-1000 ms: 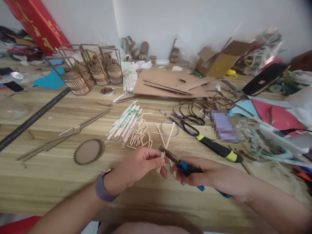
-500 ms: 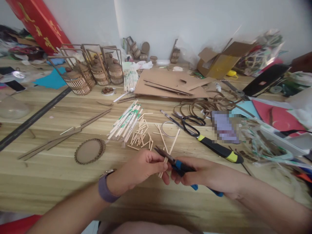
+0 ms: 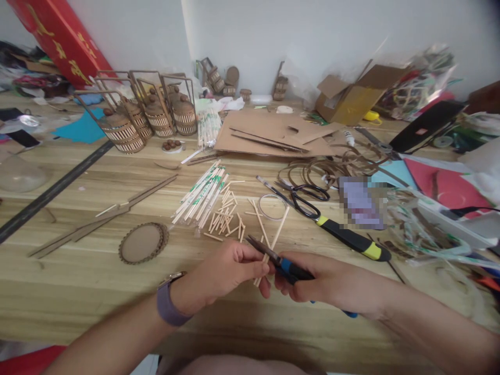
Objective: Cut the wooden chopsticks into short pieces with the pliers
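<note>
Head: dish (image 3: 172, 151) holds brown balls (image 3: 171, 144); right hand (image 3: 332, 280) grips pliers (image 3: 286, 265).

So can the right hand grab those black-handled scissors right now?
Probably not: the right hand is wrapped around the blue-and-black pliers. The black-handled scissors lie beyond it and nothing seems to cover them, so with the pliers down, likely yes.

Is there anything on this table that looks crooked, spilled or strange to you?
Yes. Near the wall, a small handled basket is tilted, unlike the upright handled basket nearer the front. Short sticks lie scattered beyond the left hand, pointing every way.
</note>
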### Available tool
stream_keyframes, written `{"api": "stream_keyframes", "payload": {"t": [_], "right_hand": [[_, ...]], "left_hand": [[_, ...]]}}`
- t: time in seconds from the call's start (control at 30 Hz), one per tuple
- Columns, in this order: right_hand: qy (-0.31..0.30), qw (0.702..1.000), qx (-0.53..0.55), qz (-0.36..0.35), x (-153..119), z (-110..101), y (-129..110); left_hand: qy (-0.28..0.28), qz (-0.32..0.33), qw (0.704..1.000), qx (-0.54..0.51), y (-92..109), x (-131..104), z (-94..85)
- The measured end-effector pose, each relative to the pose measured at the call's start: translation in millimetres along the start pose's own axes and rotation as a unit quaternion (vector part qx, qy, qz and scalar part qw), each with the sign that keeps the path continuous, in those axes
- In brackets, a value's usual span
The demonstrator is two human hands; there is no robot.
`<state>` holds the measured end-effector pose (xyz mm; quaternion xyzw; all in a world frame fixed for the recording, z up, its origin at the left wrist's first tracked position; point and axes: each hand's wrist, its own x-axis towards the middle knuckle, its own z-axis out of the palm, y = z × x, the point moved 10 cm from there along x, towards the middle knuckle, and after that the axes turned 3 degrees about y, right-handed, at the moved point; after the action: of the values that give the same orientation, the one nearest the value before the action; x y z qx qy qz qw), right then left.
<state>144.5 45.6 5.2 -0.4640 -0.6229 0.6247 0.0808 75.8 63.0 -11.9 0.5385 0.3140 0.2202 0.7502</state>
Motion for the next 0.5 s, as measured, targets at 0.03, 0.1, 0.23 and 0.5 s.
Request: {"api": "stream_keyframes", "payload": {"t": [0.03,0.1,0.23,0.5], "right_hand": [[0.003,1.0,-0.009,0.004,0.0,-0.4,0.7],[0.018,0.999,-0.022,0.02,-0.2,-2.7,4.3],[0.044,0.997,-0.038,0.042,-0.4,-5.6,11.1],[0.075,0.994,-0.08,0.01,4.3,-6.7,15.3]], "left_hand": [[0.0,0.001,1.0,-0.003,0.3,-0.2,-0.1],[-0.003,-0.001,1.0,-0.008,0.4,-0.7,0.5],[-0.002,-0.008,1.0,0.007,-1.0,-1.3,0.6],[0.012,-0.025,0.999,0.025,-10.6,0.0,-2.8]]}}
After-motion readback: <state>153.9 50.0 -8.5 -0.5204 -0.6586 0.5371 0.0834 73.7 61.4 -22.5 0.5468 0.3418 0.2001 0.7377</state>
